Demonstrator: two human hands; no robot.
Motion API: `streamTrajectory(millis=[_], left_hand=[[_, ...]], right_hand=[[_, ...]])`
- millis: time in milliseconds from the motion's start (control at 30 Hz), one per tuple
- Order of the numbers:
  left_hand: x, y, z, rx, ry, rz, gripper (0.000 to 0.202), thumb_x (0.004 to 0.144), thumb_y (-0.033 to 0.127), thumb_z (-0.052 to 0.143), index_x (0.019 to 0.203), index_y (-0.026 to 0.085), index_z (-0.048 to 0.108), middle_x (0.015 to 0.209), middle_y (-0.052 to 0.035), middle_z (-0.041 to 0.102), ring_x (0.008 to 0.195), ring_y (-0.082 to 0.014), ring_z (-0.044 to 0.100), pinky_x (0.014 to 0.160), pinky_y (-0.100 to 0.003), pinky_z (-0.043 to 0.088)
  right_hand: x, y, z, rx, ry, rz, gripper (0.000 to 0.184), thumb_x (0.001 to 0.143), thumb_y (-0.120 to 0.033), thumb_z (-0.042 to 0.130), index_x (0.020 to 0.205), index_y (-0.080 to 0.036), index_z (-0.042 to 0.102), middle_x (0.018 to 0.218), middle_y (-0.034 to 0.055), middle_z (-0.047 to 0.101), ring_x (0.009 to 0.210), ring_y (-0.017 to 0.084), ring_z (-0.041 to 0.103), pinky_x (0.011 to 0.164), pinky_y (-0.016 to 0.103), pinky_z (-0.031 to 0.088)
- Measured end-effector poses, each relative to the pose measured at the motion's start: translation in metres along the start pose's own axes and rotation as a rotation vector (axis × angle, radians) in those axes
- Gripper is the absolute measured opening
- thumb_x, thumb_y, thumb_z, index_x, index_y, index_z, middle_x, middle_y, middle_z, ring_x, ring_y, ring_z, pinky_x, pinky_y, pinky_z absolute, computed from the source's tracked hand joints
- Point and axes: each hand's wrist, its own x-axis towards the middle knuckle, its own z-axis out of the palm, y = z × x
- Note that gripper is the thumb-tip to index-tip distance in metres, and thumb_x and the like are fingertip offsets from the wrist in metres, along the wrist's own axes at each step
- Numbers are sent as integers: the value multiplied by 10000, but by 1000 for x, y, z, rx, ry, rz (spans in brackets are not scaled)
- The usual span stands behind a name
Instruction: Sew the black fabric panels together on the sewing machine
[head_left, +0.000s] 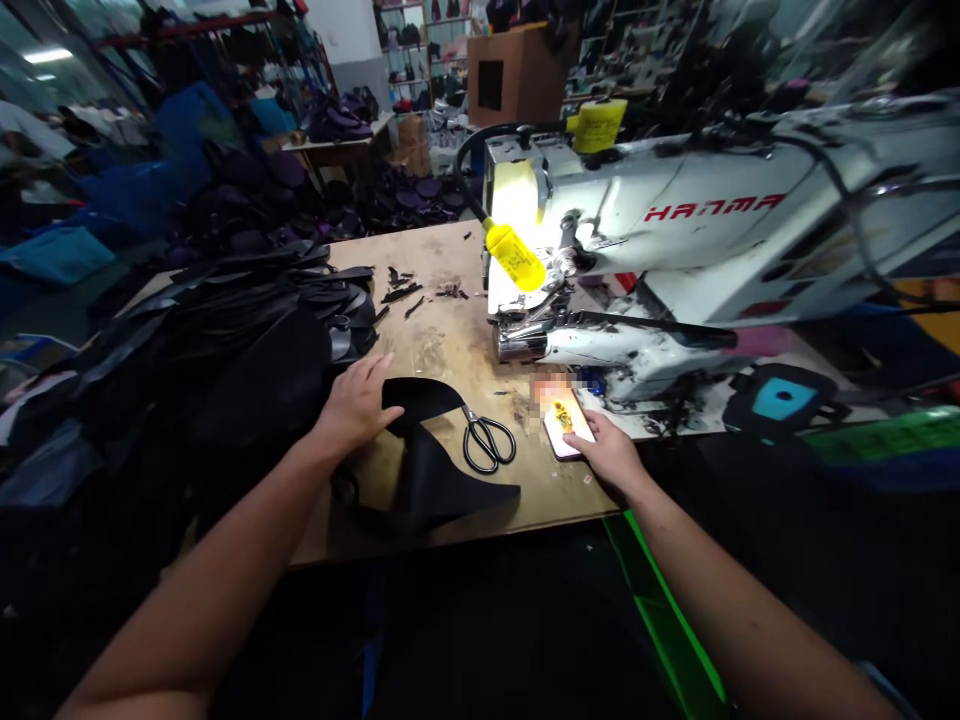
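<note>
Bare forearms (247, 540) reach from the near side over the tabletop (442, 340). The left hand (358, 403) is spread beside curved black panels (457, 485); whether it touches them cannot be told. The right hand (611, 455) pinches a smartphone (566, 425), thumb on its lit face, near the HANMA sewing machine (675, 210). Scissors (491, 445) lie between the hands. Far scraps (401, 292) suggest some trimming is done; no panel appears set on the machine, and the left heap (255, 340) seems left to handle.
</note>
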Motion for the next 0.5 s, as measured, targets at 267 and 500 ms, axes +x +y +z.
streamTrajectory(millis=[267, 500], left_hand=[[53, 3, 1, -123, -383, 65, 219, 847, 382, 609, 866, 238, 773, 894, -62, 768, 856, -243, 671, 812, -304, 477], [21, 12, -58, -519, -125, -46, 237, 802, 389, 603, 766, 162, 662, 732, -16, 661, 709, -167, 561, 658, -249, 430]], right_hand=[[-6, 3, -4, 171, 11, 39, 541, 874, -486, 595, 1321, -184, 649, 1126, 105, 764, 935, 251, 732, 833, 381, 589], [-6, 3, -5, 76, 26, 42, 528, 916, -481, 504, 1343, -204, 645, 1151, 93, 748, 1001, 270, 704, 892, 431, 573]])
